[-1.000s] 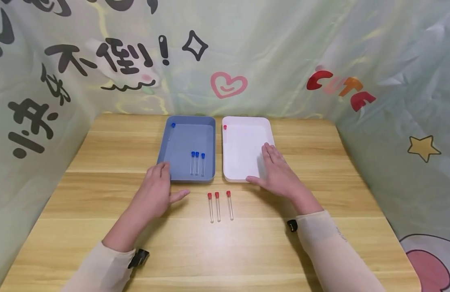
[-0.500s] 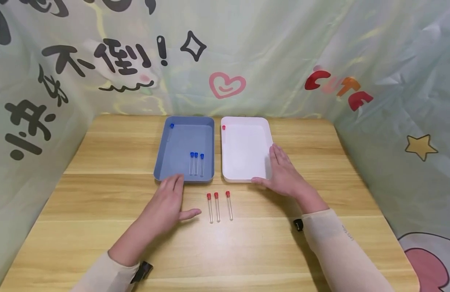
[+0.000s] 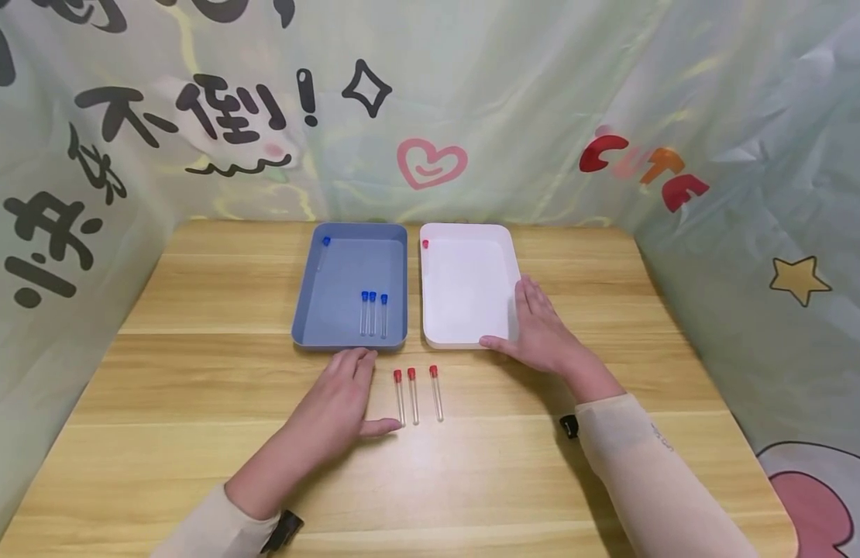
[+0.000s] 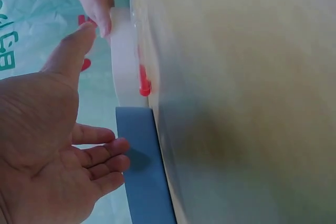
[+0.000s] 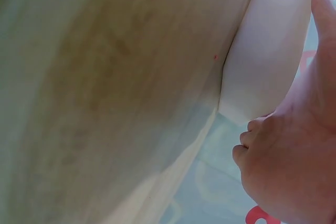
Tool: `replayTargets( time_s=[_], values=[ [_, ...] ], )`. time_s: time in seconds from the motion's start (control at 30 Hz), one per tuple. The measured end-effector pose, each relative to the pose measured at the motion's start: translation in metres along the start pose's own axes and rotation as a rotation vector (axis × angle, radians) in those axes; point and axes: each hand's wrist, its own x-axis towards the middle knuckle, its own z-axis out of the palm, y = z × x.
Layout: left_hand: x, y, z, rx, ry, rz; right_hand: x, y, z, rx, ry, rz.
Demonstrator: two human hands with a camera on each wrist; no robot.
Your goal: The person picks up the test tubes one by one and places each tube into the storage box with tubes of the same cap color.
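In the head view my left hand (image 3: 335,407) is just in front of the blue-grey tray (image 3: 332,310), its thumb stretched out to the lower end of the leftmost red-capped test tube (image 3: 399,395). Two more red-capped test tubes (image 3: 414,399) lie beside that one on the table. The left wrist view has the fingertips (image 4: 122,162) of this hand right at the blue-grey tray's front wall (image 4: 144,182). My right hand (image 3: 545,333) touches the white tray (image 3: 468,287) at its front right corner, thumb along the front rim, fingers along the right side. Neither hand grips anything.
Inside the blue-grey tray, three blue-capped test tubes (image 3: 372,314) lie near the front right, another blue cap (image 3: 326,242) at the back left. A red cap (image 3: 425,244) shows in the white tray's back left corner. A printed curtain (image 3: 514,116) stands behind the wooden table (image 3: 193,372).
My left hand has moved off the blue-grey tray's front left corner, rightward and nearer, toward the red-capped test tubes. My right hand has shifted slightly outward at the white tray's right edge.
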Motion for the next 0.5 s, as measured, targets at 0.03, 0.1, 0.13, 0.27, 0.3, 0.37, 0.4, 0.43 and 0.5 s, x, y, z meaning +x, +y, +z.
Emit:
replayTargets(
  time_s=[0.03,0.1,0.13,0.27,0.3,0.37,0.4,0.43,0.5],
  values=[
    [0.0005,0.0002,0.0011,0.0,-0.013,0.0,0.0001,0.0002,0.0002,0.004,-0.002,0.001],
    [0.0015,0.0008,0.0025,-0.003,-0.046,0.001,0.0006,0.0012,0.0006,0.012,-0.008,0.004],
    [0.0021,0.0009,0.0033,-0.008,-0.065,0.001,0.001,0.0018,0.0009,0.016,-0.011,0.006],
    [0.0043,0.0023,0.004,-0.021,-0.123,0.015,0.0027,0.0046,0.0019,0.033,-0.021,0.017],
    [0.0048,0.0025,0.004,-0.027,-0.135,0.016,0.003,0.0049,0.002,0.037,-0.022,0.019],
    [0.0062,0.0027,0.0036,-0.035,-0.15,0.02,0.0034,0.0051,0.002,0.045,-0.021,0.02],
    [0.0071,0.003,0.0033,-0.038,-0.155,0.022,0.0036,0.0052,0.002,0.047,-0.019,0.02],
    [0.008,0.0032,0.003,-0.042,-0.159,0.023,0.0037,0.0052,0.002,0.048,-0.018,0.02],
    [0.0099,0.0035,0.0029,-0.044,-0.167,0.025,0.0038,0.005,0.0021,0.049,-0.016,0.022]
  ],
)
